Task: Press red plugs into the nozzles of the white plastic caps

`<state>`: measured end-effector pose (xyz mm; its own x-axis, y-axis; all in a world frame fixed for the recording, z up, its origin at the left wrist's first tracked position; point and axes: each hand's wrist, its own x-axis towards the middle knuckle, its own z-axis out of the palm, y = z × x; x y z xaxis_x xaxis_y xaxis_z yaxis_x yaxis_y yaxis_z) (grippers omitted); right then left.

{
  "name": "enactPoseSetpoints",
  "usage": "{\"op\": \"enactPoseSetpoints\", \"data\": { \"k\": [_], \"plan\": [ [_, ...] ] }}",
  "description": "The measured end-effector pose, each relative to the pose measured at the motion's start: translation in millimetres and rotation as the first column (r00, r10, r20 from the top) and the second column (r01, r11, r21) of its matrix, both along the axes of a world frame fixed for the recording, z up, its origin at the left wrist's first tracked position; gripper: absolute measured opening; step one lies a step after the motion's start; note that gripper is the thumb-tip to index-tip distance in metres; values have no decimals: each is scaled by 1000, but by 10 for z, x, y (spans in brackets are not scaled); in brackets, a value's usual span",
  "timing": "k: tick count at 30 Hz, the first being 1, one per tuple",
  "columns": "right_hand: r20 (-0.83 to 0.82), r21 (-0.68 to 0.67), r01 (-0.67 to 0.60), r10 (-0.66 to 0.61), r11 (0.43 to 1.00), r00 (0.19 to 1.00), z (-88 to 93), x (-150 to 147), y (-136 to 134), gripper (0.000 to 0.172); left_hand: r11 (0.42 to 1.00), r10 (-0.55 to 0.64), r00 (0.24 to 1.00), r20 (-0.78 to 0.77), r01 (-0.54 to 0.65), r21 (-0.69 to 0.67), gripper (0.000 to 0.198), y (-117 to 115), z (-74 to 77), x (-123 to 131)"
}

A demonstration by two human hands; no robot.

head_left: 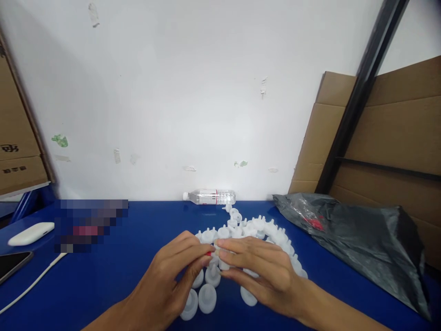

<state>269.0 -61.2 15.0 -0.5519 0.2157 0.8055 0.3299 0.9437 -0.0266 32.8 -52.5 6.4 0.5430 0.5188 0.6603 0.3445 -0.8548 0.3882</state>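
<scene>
Nearest you, loose white nozzle caps (207, 299) sat on the blue surface (138, 257). Just beyond, your left hand (177, 271) pinched a small red piece (208, 253) between thumb and forefinger, at their tips. Beside it, the fingers of your right hand (263, 264) gripped a white cap (224, 265) under their tips. Farther off, more caps (280, 236) curved behind your hands; a clear plastic bottle (210, 196) lay beyond.
</scene>
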Motion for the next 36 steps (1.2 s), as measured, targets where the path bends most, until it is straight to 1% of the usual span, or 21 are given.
{"op": "enactPoseSetpoints", "data": {
  "k": [2,4,5,6,8,10,12,14,15,16,17,18,19,20,22,23,24,26,29,33,36],
  "plan": [
    [18,9,63,-63,998,998,28,44,36,37,995,69,994,82,-62,-77,17,70,36,-50],
    [20,1,132,-132,991,991,59,120,67,30,973,223,967,120,-212,-95,18,187,89,-148],
    [39,-10,155,-154,988,987,72,167,78,25,956,292,952,95,-289,-44,21,259,117,-213],
    [83,-25,168,-165,986,983,81,216,84,24,930,363,930,54,-365,47,24,335,144,-284],
    [228,-60,192,-174,980,958,89,301,83,35,877,450,887,-102,-418,238,26,479,183,-424],
    [381,-100,245,-190,964,905,75,346,65,41,822,554,785,-278,-460,336,27,587,192,-535],
    [482,-132,308,-210,942,851,43,340,41,37,784,619,654,-434,-485,387,27,645,172,-598],
    [559,-159,346,-205,925,804,3,294,18,31,765,643,544,-539,-499,408,26,661,136,-616],
    [589,-165,354,-196,920,784,-15,265,9,30,761,644,509,-570,-504,410,26,657,118,-614],
    [614,-169,358,-186,918,767,-30,236,2,29,759,644,493,-585,-509,406,25,648,104,-608],
    [632,-170,359,-178,918,754,-40,211,-3,28,760,642,499,-582,-514,398,24,634,95,-599],
    [645,-172,359,-170,917,745,-45,191,-8,26,770,632,529,-566,-511,383,22,617,94,-589],
    [655,-179,359,-162,916,739,-47,179,-11,25,792,607,578,-545,-496,356,21,597,100,-579],
    [661,-190,362,-153,913,734,-45,173,-13,23,826,561,641,-523,-467,315,21,573,113,-568],
    [673,-214,382,-148,899,725,-38,180,-15,24,905,425,759,-494,-377,198,19,521,147,-542],
    [681,-222,399,-152,890,717,-35,188,-15,26,934,352,797,-491,-330,135,18,496,164,-528],
    [690,-224,420,-161,880,706,-32,197,-13,28,953,293,819,-494,-292,81,16,473,176,-513],
    [708,-230,451,-170,862,686,-28,210,-8,31,966,227,829,-512,-257,13,15,443,182,-486],
    [712,-262,465,-156,846,685,-14,213,1,26,969,192,817,-543,-246,-27,14,461,136,-467],
    [683,-285,464,-162,839,713,22,216,3,24,977,163,810,-563,-211,-21,15,567,34,-474],
    [642,-284,450,-180,847,745,32,240,14,26,984,151,817,-556,-179,5,14,604,7,-472]
  ]
}}
